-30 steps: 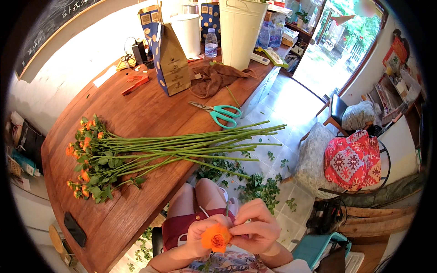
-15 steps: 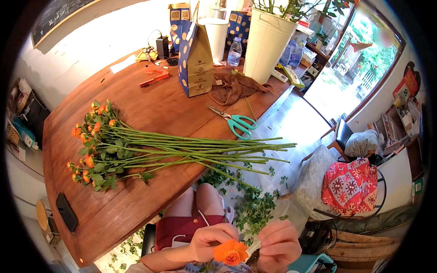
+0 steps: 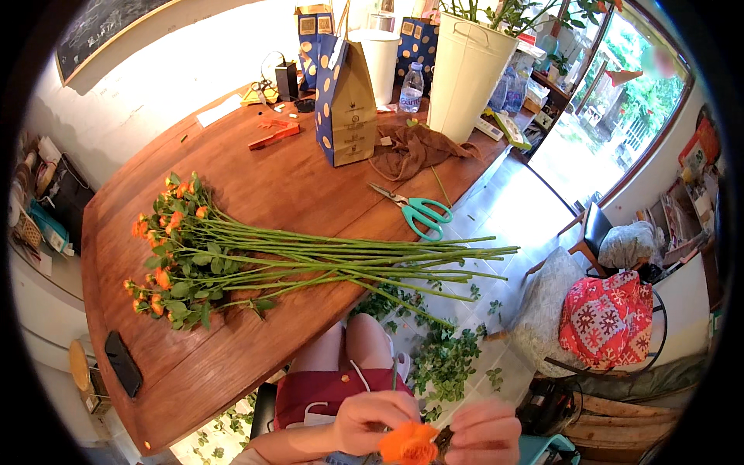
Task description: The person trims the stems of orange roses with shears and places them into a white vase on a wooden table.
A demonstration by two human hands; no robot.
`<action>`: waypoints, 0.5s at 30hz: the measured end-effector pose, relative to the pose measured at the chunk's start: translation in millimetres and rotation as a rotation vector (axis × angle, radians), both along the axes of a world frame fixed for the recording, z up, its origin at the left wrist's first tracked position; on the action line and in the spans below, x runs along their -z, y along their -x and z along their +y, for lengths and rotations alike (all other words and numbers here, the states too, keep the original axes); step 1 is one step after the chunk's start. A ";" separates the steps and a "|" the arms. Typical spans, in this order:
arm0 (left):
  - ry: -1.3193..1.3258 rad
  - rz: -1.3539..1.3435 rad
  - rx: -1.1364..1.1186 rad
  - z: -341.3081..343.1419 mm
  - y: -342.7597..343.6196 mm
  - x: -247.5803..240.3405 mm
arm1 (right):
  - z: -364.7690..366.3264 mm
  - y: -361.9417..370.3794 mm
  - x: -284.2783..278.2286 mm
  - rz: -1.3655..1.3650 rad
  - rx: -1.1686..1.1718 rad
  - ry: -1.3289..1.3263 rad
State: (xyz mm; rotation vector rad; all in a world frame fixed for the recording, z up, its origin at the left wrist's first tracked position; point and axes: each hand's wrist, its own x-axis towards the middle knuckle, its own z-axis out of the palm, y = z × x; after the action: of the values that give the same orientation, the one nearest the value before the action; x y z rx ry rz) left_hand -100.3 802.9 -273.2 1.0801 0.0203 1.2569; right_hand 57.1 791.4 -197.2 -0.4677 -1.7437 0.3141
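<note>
My left hand (image 3: 373, 421) is closed around the stem of an orange rose (image 3: 408, 444), low in the picture over my lap. A short length of green stem shows above the fingers. Just right of the bloom is my right hand (image 3: 484, 434), its fingers drawn together and blurred; a small dark bit at its fingertips is too unclear to name. A bunch of orange roses (image 3: 172, 221) lies on the wooden table (image 3: 194, 380), blooms to the left, with long green stems (image 3: 349, 252) reaching past the right edge. Turquoise-handled scissors (image 3: 422, 215) lie beyond the stems.
Cut leaves (image 3: 446, 360) litter the floor beside my legs. A phone (image 3: 122, 364) lies at the table's left edge. Farther back stand a paper bag (image 3: 353, 108), a water bottle (image 3: 411, 87), a brown cloth (image 3: 422, 149) and a cream bucket (image 3: 469, 77) of flowers. A red pruner (image 3: 273, 135) lies nearby.
The rose has moved slightly down and right with my left hand, and its bloom has turned. My right hand has moved down a little and is more blurred. The whole view has shifted slightly.
</note>
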 end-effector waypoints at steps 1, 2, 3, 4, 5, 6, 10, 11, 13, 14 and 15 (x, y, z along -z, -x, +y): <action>0.082 0.034 -0.026 -0.3 -0.6 -2.9 | -0.5 1.7 -3.5 -0.016 0.081 -0.001; 0.163 0.070 -0.050 -0.8 -0.8 -6.2 | -1.3 -0.1 -6.8 -0.062 0.122 0.033; 0.243 0.105 -0.070 -1.6 -2.0 -8.2 | -2.4 -2.7 -10.1 -0.108 0.166 0.067; 0.351 0.097 -0.079 -4.3 -2.0 -7.8 | -0.4 -2.7 -11.5 -0.150 0.185 0.096; 0.346 0.095 -0.104 -4.8 -2.0 -7.2 | 2.5 -2.1 -10.3 -0.169 0.178 0.084; 0.342 0.094 -0.130 -4.2 -2.1 -6.1 | 6.3 -1.6 -7.1 -0.187 0.170 0.071; 0.416 0.041 -0.111 -4.6 -7.0 -5.6 | 0.4 8.3 -6.1 -0.182 0.306 0.162; 0.435 0.021 -0.101 -4.8 -8.6 -3.7 | -2.1 9.7 -3.3 -0.160 0.365 0.200; 0.343 -0.023 -0.100 -2.0 -10.9 -2.3 | 0.4 5.1 -2.8 -0.206 0.342 0.180; 0.297 -0.044 -0.100 -1.6 -11.5 -2.4 | 1.2 3.7 -2.5 -0.228 0.329 0.170; 0.339 -0.039 -0.103 -3.0 -11.2 -2.9 | 0.9 3.5 -2.0 -0.228 0.331 0.158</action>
State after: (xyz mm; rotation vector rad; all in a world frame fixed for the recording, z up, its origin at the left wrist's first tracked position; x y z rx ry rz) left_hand -89.1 799.9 -270.3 0.7686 0.2535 1.3107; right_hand 53.6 792.4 -195.2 -0.9237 -1.8312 0.1658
